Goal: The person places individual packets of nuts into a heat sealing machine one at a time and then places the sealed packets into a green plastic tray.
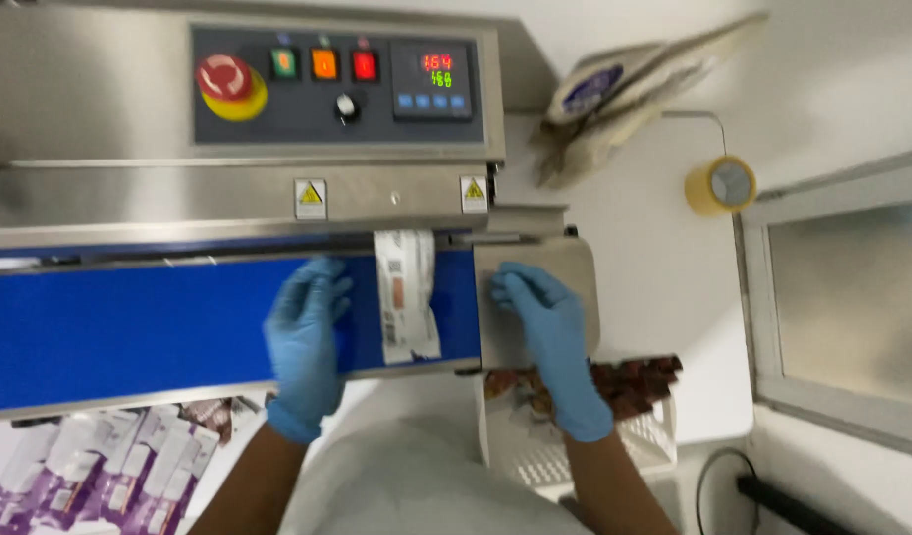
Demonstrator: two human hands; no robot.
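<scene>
One flat white pouch (408,297) with pale print lies upright on the blue conveyor belt (129,332), its top edge tucked into the slot of the steel sealing machine (89,109). It sits between the two hands and touches neither. The left hand (305,342), in a thin blue glove, lies flat and spread on the belt just left of the pouch, holding nothing. The right hand (547,332), gloved the same, rests open with its fingers out on the smooth metal infeed plate (585,267) just right of the pouch, also holding nothing.

The machine's dark control panel (337,84) carries one round red stop button on a yellow base, three square lit switches, one small knob and one digital readout. Below the right hand, one white slotted plastic basket (634,446) holds dark reddish packets. At lower left lies a heap of white and purple pouches (99,476). On the white desk (654,258) stand one roll of yellow tape (720,185) and a stack of flat bags (624,94).
</scene>
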